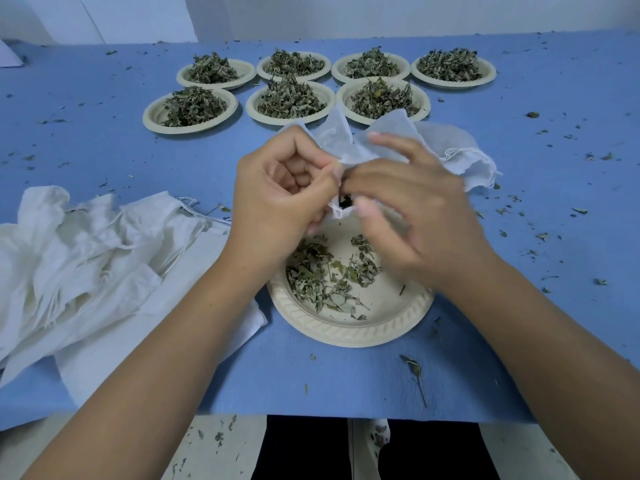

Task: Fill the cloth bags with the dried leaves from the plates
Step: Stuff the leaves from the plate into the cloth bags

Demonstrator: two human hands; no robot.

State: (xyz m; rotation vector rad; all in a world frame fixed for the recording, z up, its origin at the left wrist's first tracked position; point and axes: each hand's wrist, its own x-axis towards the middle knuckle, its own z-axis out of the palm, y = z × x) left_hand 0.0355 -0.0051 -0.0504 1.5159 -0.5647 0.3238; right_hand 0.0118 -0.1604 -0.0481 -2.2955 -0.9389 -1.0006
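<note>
Seven full plates (188, 128) wait in two rows at the back of the blue table (104, 150), and the action is up front over the near plate (346, 332). Only a thin scatter of dried leaves (311, 275) is left on it.

The cloth bag (332, 136) is held in the air just above that plate, with its body flopping away from the person. The left hand (280, 188) is curled tight and pinches one lip of the bag's mouth between thumb and forefinger. The right hand (408, 209) meets it on the other lip, thumb under and fingers over the cloth. It is blurred, so how firm that grip is I cannot say. A small dark gap shows between the two hands, with leaf visible inside.

This looks like the step of working the mouth open for the last of the plate. To do it well:

- Spread the lips wide rather than tug them.
- Hold the opening directly over the plate so spills land there, not on the already littered table.
- Let one hand hold the mouth while the other gathers the scraps in loose pinches.

Brittle leaves crumble if squeezed.

A heap of empty bags (86, 251) lies to the left, and a few more bags (460, 157) sit beyond the right hand.
</note>
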